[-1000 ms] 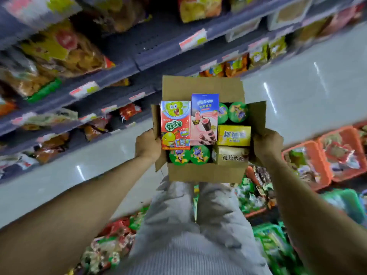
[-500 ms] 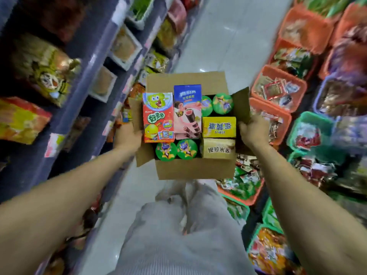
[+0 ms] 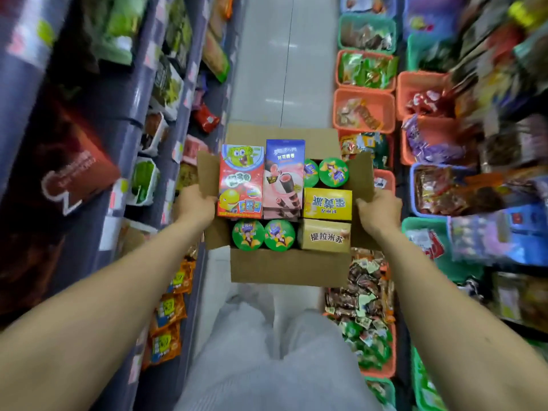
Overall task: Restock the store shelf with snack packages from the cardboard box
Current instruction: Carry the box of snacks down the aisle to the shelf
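I have the box (image 3: 289, 268) held out in front of me at mid-aisle, above my grey trousers (image 3: 267, 351) and the pale floor (image 3: 278, 69). My left hand (image 3: 194, 203) has its grip clamped on the box's left side, just below the raised left flap. My right hand (image 3: 378, 210) is clamped the same way on the right side, under the right flap. The fingertips of both hands are hidden behind the cardboard, so I take them to be curled under the walls, though I can't see that for sure.

The box is open at the top and packed full. In its far left corner a red carton (image 3: 240, 180) stands upright, touching a pink carton (image 3: 284, 176) on its right. In the far right corner sit two green tubs (image 3: 333, 171). Against the right wall a yellow carton (image 3: 327, 203) lies just behind a tan carton (image 3: 324, 236), which fills the near right corner. Two more green-lidded tubs, the near tubs (image 3: 247, 235), sit side by side along the near wall, left of the tan carton.

The shelf (image 3: 142, 93) runs along my left, its tiers blurred but stocked with bags. Along my right are orange baskets (image 3: 363, 109) heaped with wrapped snacks.
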